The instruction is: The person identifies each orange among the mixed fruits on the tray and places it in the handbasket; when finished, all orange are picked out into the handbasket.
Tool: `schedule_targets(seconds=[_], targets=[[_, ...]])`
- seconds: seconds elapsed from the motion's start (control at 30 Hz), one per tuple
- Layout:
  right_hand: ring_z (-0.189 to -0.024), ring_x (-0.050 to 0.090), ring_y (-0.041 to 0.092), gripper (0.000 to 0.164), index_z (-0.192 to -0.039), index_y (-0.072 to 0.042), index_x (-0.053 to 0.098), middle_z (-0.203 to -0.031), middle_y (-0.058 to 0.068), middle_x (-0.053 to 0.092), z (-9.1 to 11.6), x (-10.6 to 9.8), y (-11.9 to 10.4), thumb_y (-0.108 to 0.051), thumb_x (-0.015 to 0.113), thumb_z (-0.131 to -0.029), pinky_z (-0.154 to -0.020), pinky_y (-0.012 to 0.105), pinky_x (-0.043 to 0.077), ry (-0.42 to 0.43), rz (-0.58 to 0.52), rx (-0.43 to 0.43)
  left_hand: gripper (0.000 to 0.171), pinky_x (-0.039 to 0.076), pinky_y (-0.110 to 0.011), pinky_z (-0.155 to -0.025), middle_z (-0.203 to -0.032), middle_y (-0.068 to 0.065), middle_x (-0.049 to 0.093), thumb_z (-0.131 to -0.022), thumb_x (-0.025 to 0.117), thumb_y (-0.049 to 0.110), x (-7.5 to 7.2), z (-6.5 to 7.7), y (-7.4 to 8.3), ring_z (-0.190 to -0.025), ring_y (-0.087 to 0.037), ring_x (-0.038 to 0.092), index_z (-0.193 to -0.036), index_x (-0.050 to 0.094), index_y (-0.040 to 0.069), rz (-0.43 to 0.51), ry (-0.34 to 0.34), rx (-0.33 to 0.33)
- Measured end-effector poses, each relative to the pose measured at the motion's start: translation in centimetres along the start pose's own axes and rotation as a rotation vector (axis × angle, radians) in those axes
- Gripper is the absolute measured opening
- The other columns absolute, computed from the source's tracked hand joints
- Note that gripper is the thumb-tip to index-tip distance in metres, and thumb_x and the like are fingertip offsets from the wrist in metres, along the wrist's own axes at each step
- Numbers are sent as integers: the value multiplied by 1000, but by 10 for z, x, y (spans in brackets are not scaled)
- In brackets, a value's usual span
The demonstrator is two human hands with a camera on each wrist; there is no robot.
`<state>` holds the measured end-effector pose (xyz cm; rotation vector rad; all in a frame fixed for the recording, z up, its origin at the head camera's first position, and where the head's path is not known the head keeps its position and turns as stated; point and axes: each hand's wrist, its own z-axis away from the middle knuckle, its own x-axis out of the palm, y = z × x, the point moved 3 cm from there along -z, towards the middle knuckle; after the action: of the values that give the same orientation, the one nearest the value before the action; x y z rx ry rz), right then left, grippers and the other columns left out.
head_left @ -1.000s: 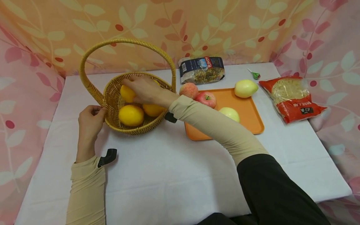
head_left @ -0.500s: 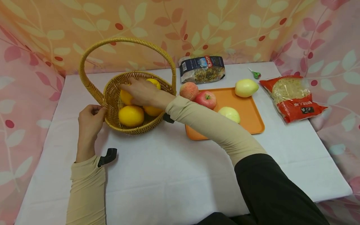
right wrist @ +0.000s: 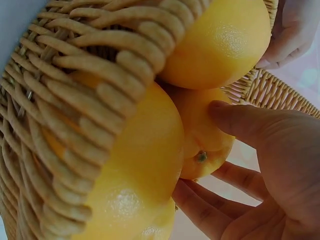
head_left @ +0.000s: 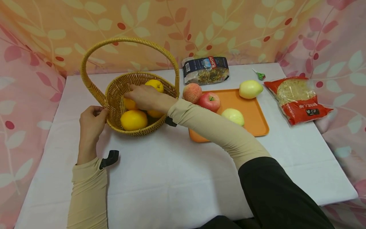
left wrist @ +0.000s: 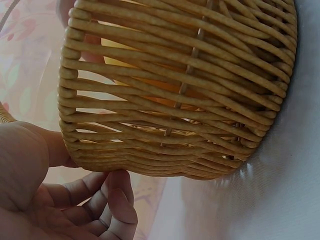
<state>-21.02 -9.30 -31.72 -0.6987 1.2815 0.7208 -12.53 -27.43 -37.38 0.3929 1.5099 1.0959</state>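
A wicker basket point(head_left: 112, 105) with a tall handle stands at the left, with several yellow-orange fruits in it. My left hand point(head_left: 92, 125) pinches its left rim; in the left wrist view the thumb lies on one side of the rim point(left wrist: 95, 167) and the fingers on the other. My right hand point(head_left: 148, 98) is inside the basket, thumb and fingers around an orange point(right wrist: 200, 140) with a green stem end. Beside that fruit lie a front orange point(head_left: 133, 120), a back yellow fruit point(head_left: 155, 85) and one partly under the hand point(head_left: 155, 113).
An orange tray point(head_left: 254, 124) bears a red apple point(head_left: 210, 101), a pale green round fruit point(head_left: 233, 116) and a pale yellow fruit point(head_left: 250, 89). A peach point(head_left: 192, 93) sits at its left corner. Behind are a pasta bag point(head_left: 206, 70) and lollipop point(head_left: 259, 75); a red bag point(head_left: 297, 100) lies right.
My right hand has moved slightly toward me and down with the orange, uncovering more of the back fruit. The front orange has shifted slightly nearer. My left hand stays at the rim.
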Motion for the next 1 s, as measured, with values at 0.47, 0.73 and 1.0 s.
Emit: schedule_targets(seconds=[0.47,0.73,1.0], targets=[[-107,62,22,45,-143,-27,47,-135,6,51,6,-4,-1,-16,48,-99,-85,35,56,-17,0,45,39,43,-15,-55,-83,5,52,-96,52,34,-1,3,3,-66,-3,50,-115,58,1,-17,7,-3],[-119,54,20,48,-146,-31,43,-141,2,47,31,-19,0,-26,51,-99,-90,35,53,18,-38,49,38,43,-16,-55,-82,6,52,-95,53,33,-1,2,4,-66,-3,50,-114,59,1,-21,14,6],[-122,55,23,48,-145,-28,45,-143,4,48,68,-29,7,-29,53,-97,-94,38,52,117,-14,24,39,43,-15,-55,-84,5,52,-96,52,33,-1,2,2,-67,-2,50,-115,58,0,-25,15,4]])
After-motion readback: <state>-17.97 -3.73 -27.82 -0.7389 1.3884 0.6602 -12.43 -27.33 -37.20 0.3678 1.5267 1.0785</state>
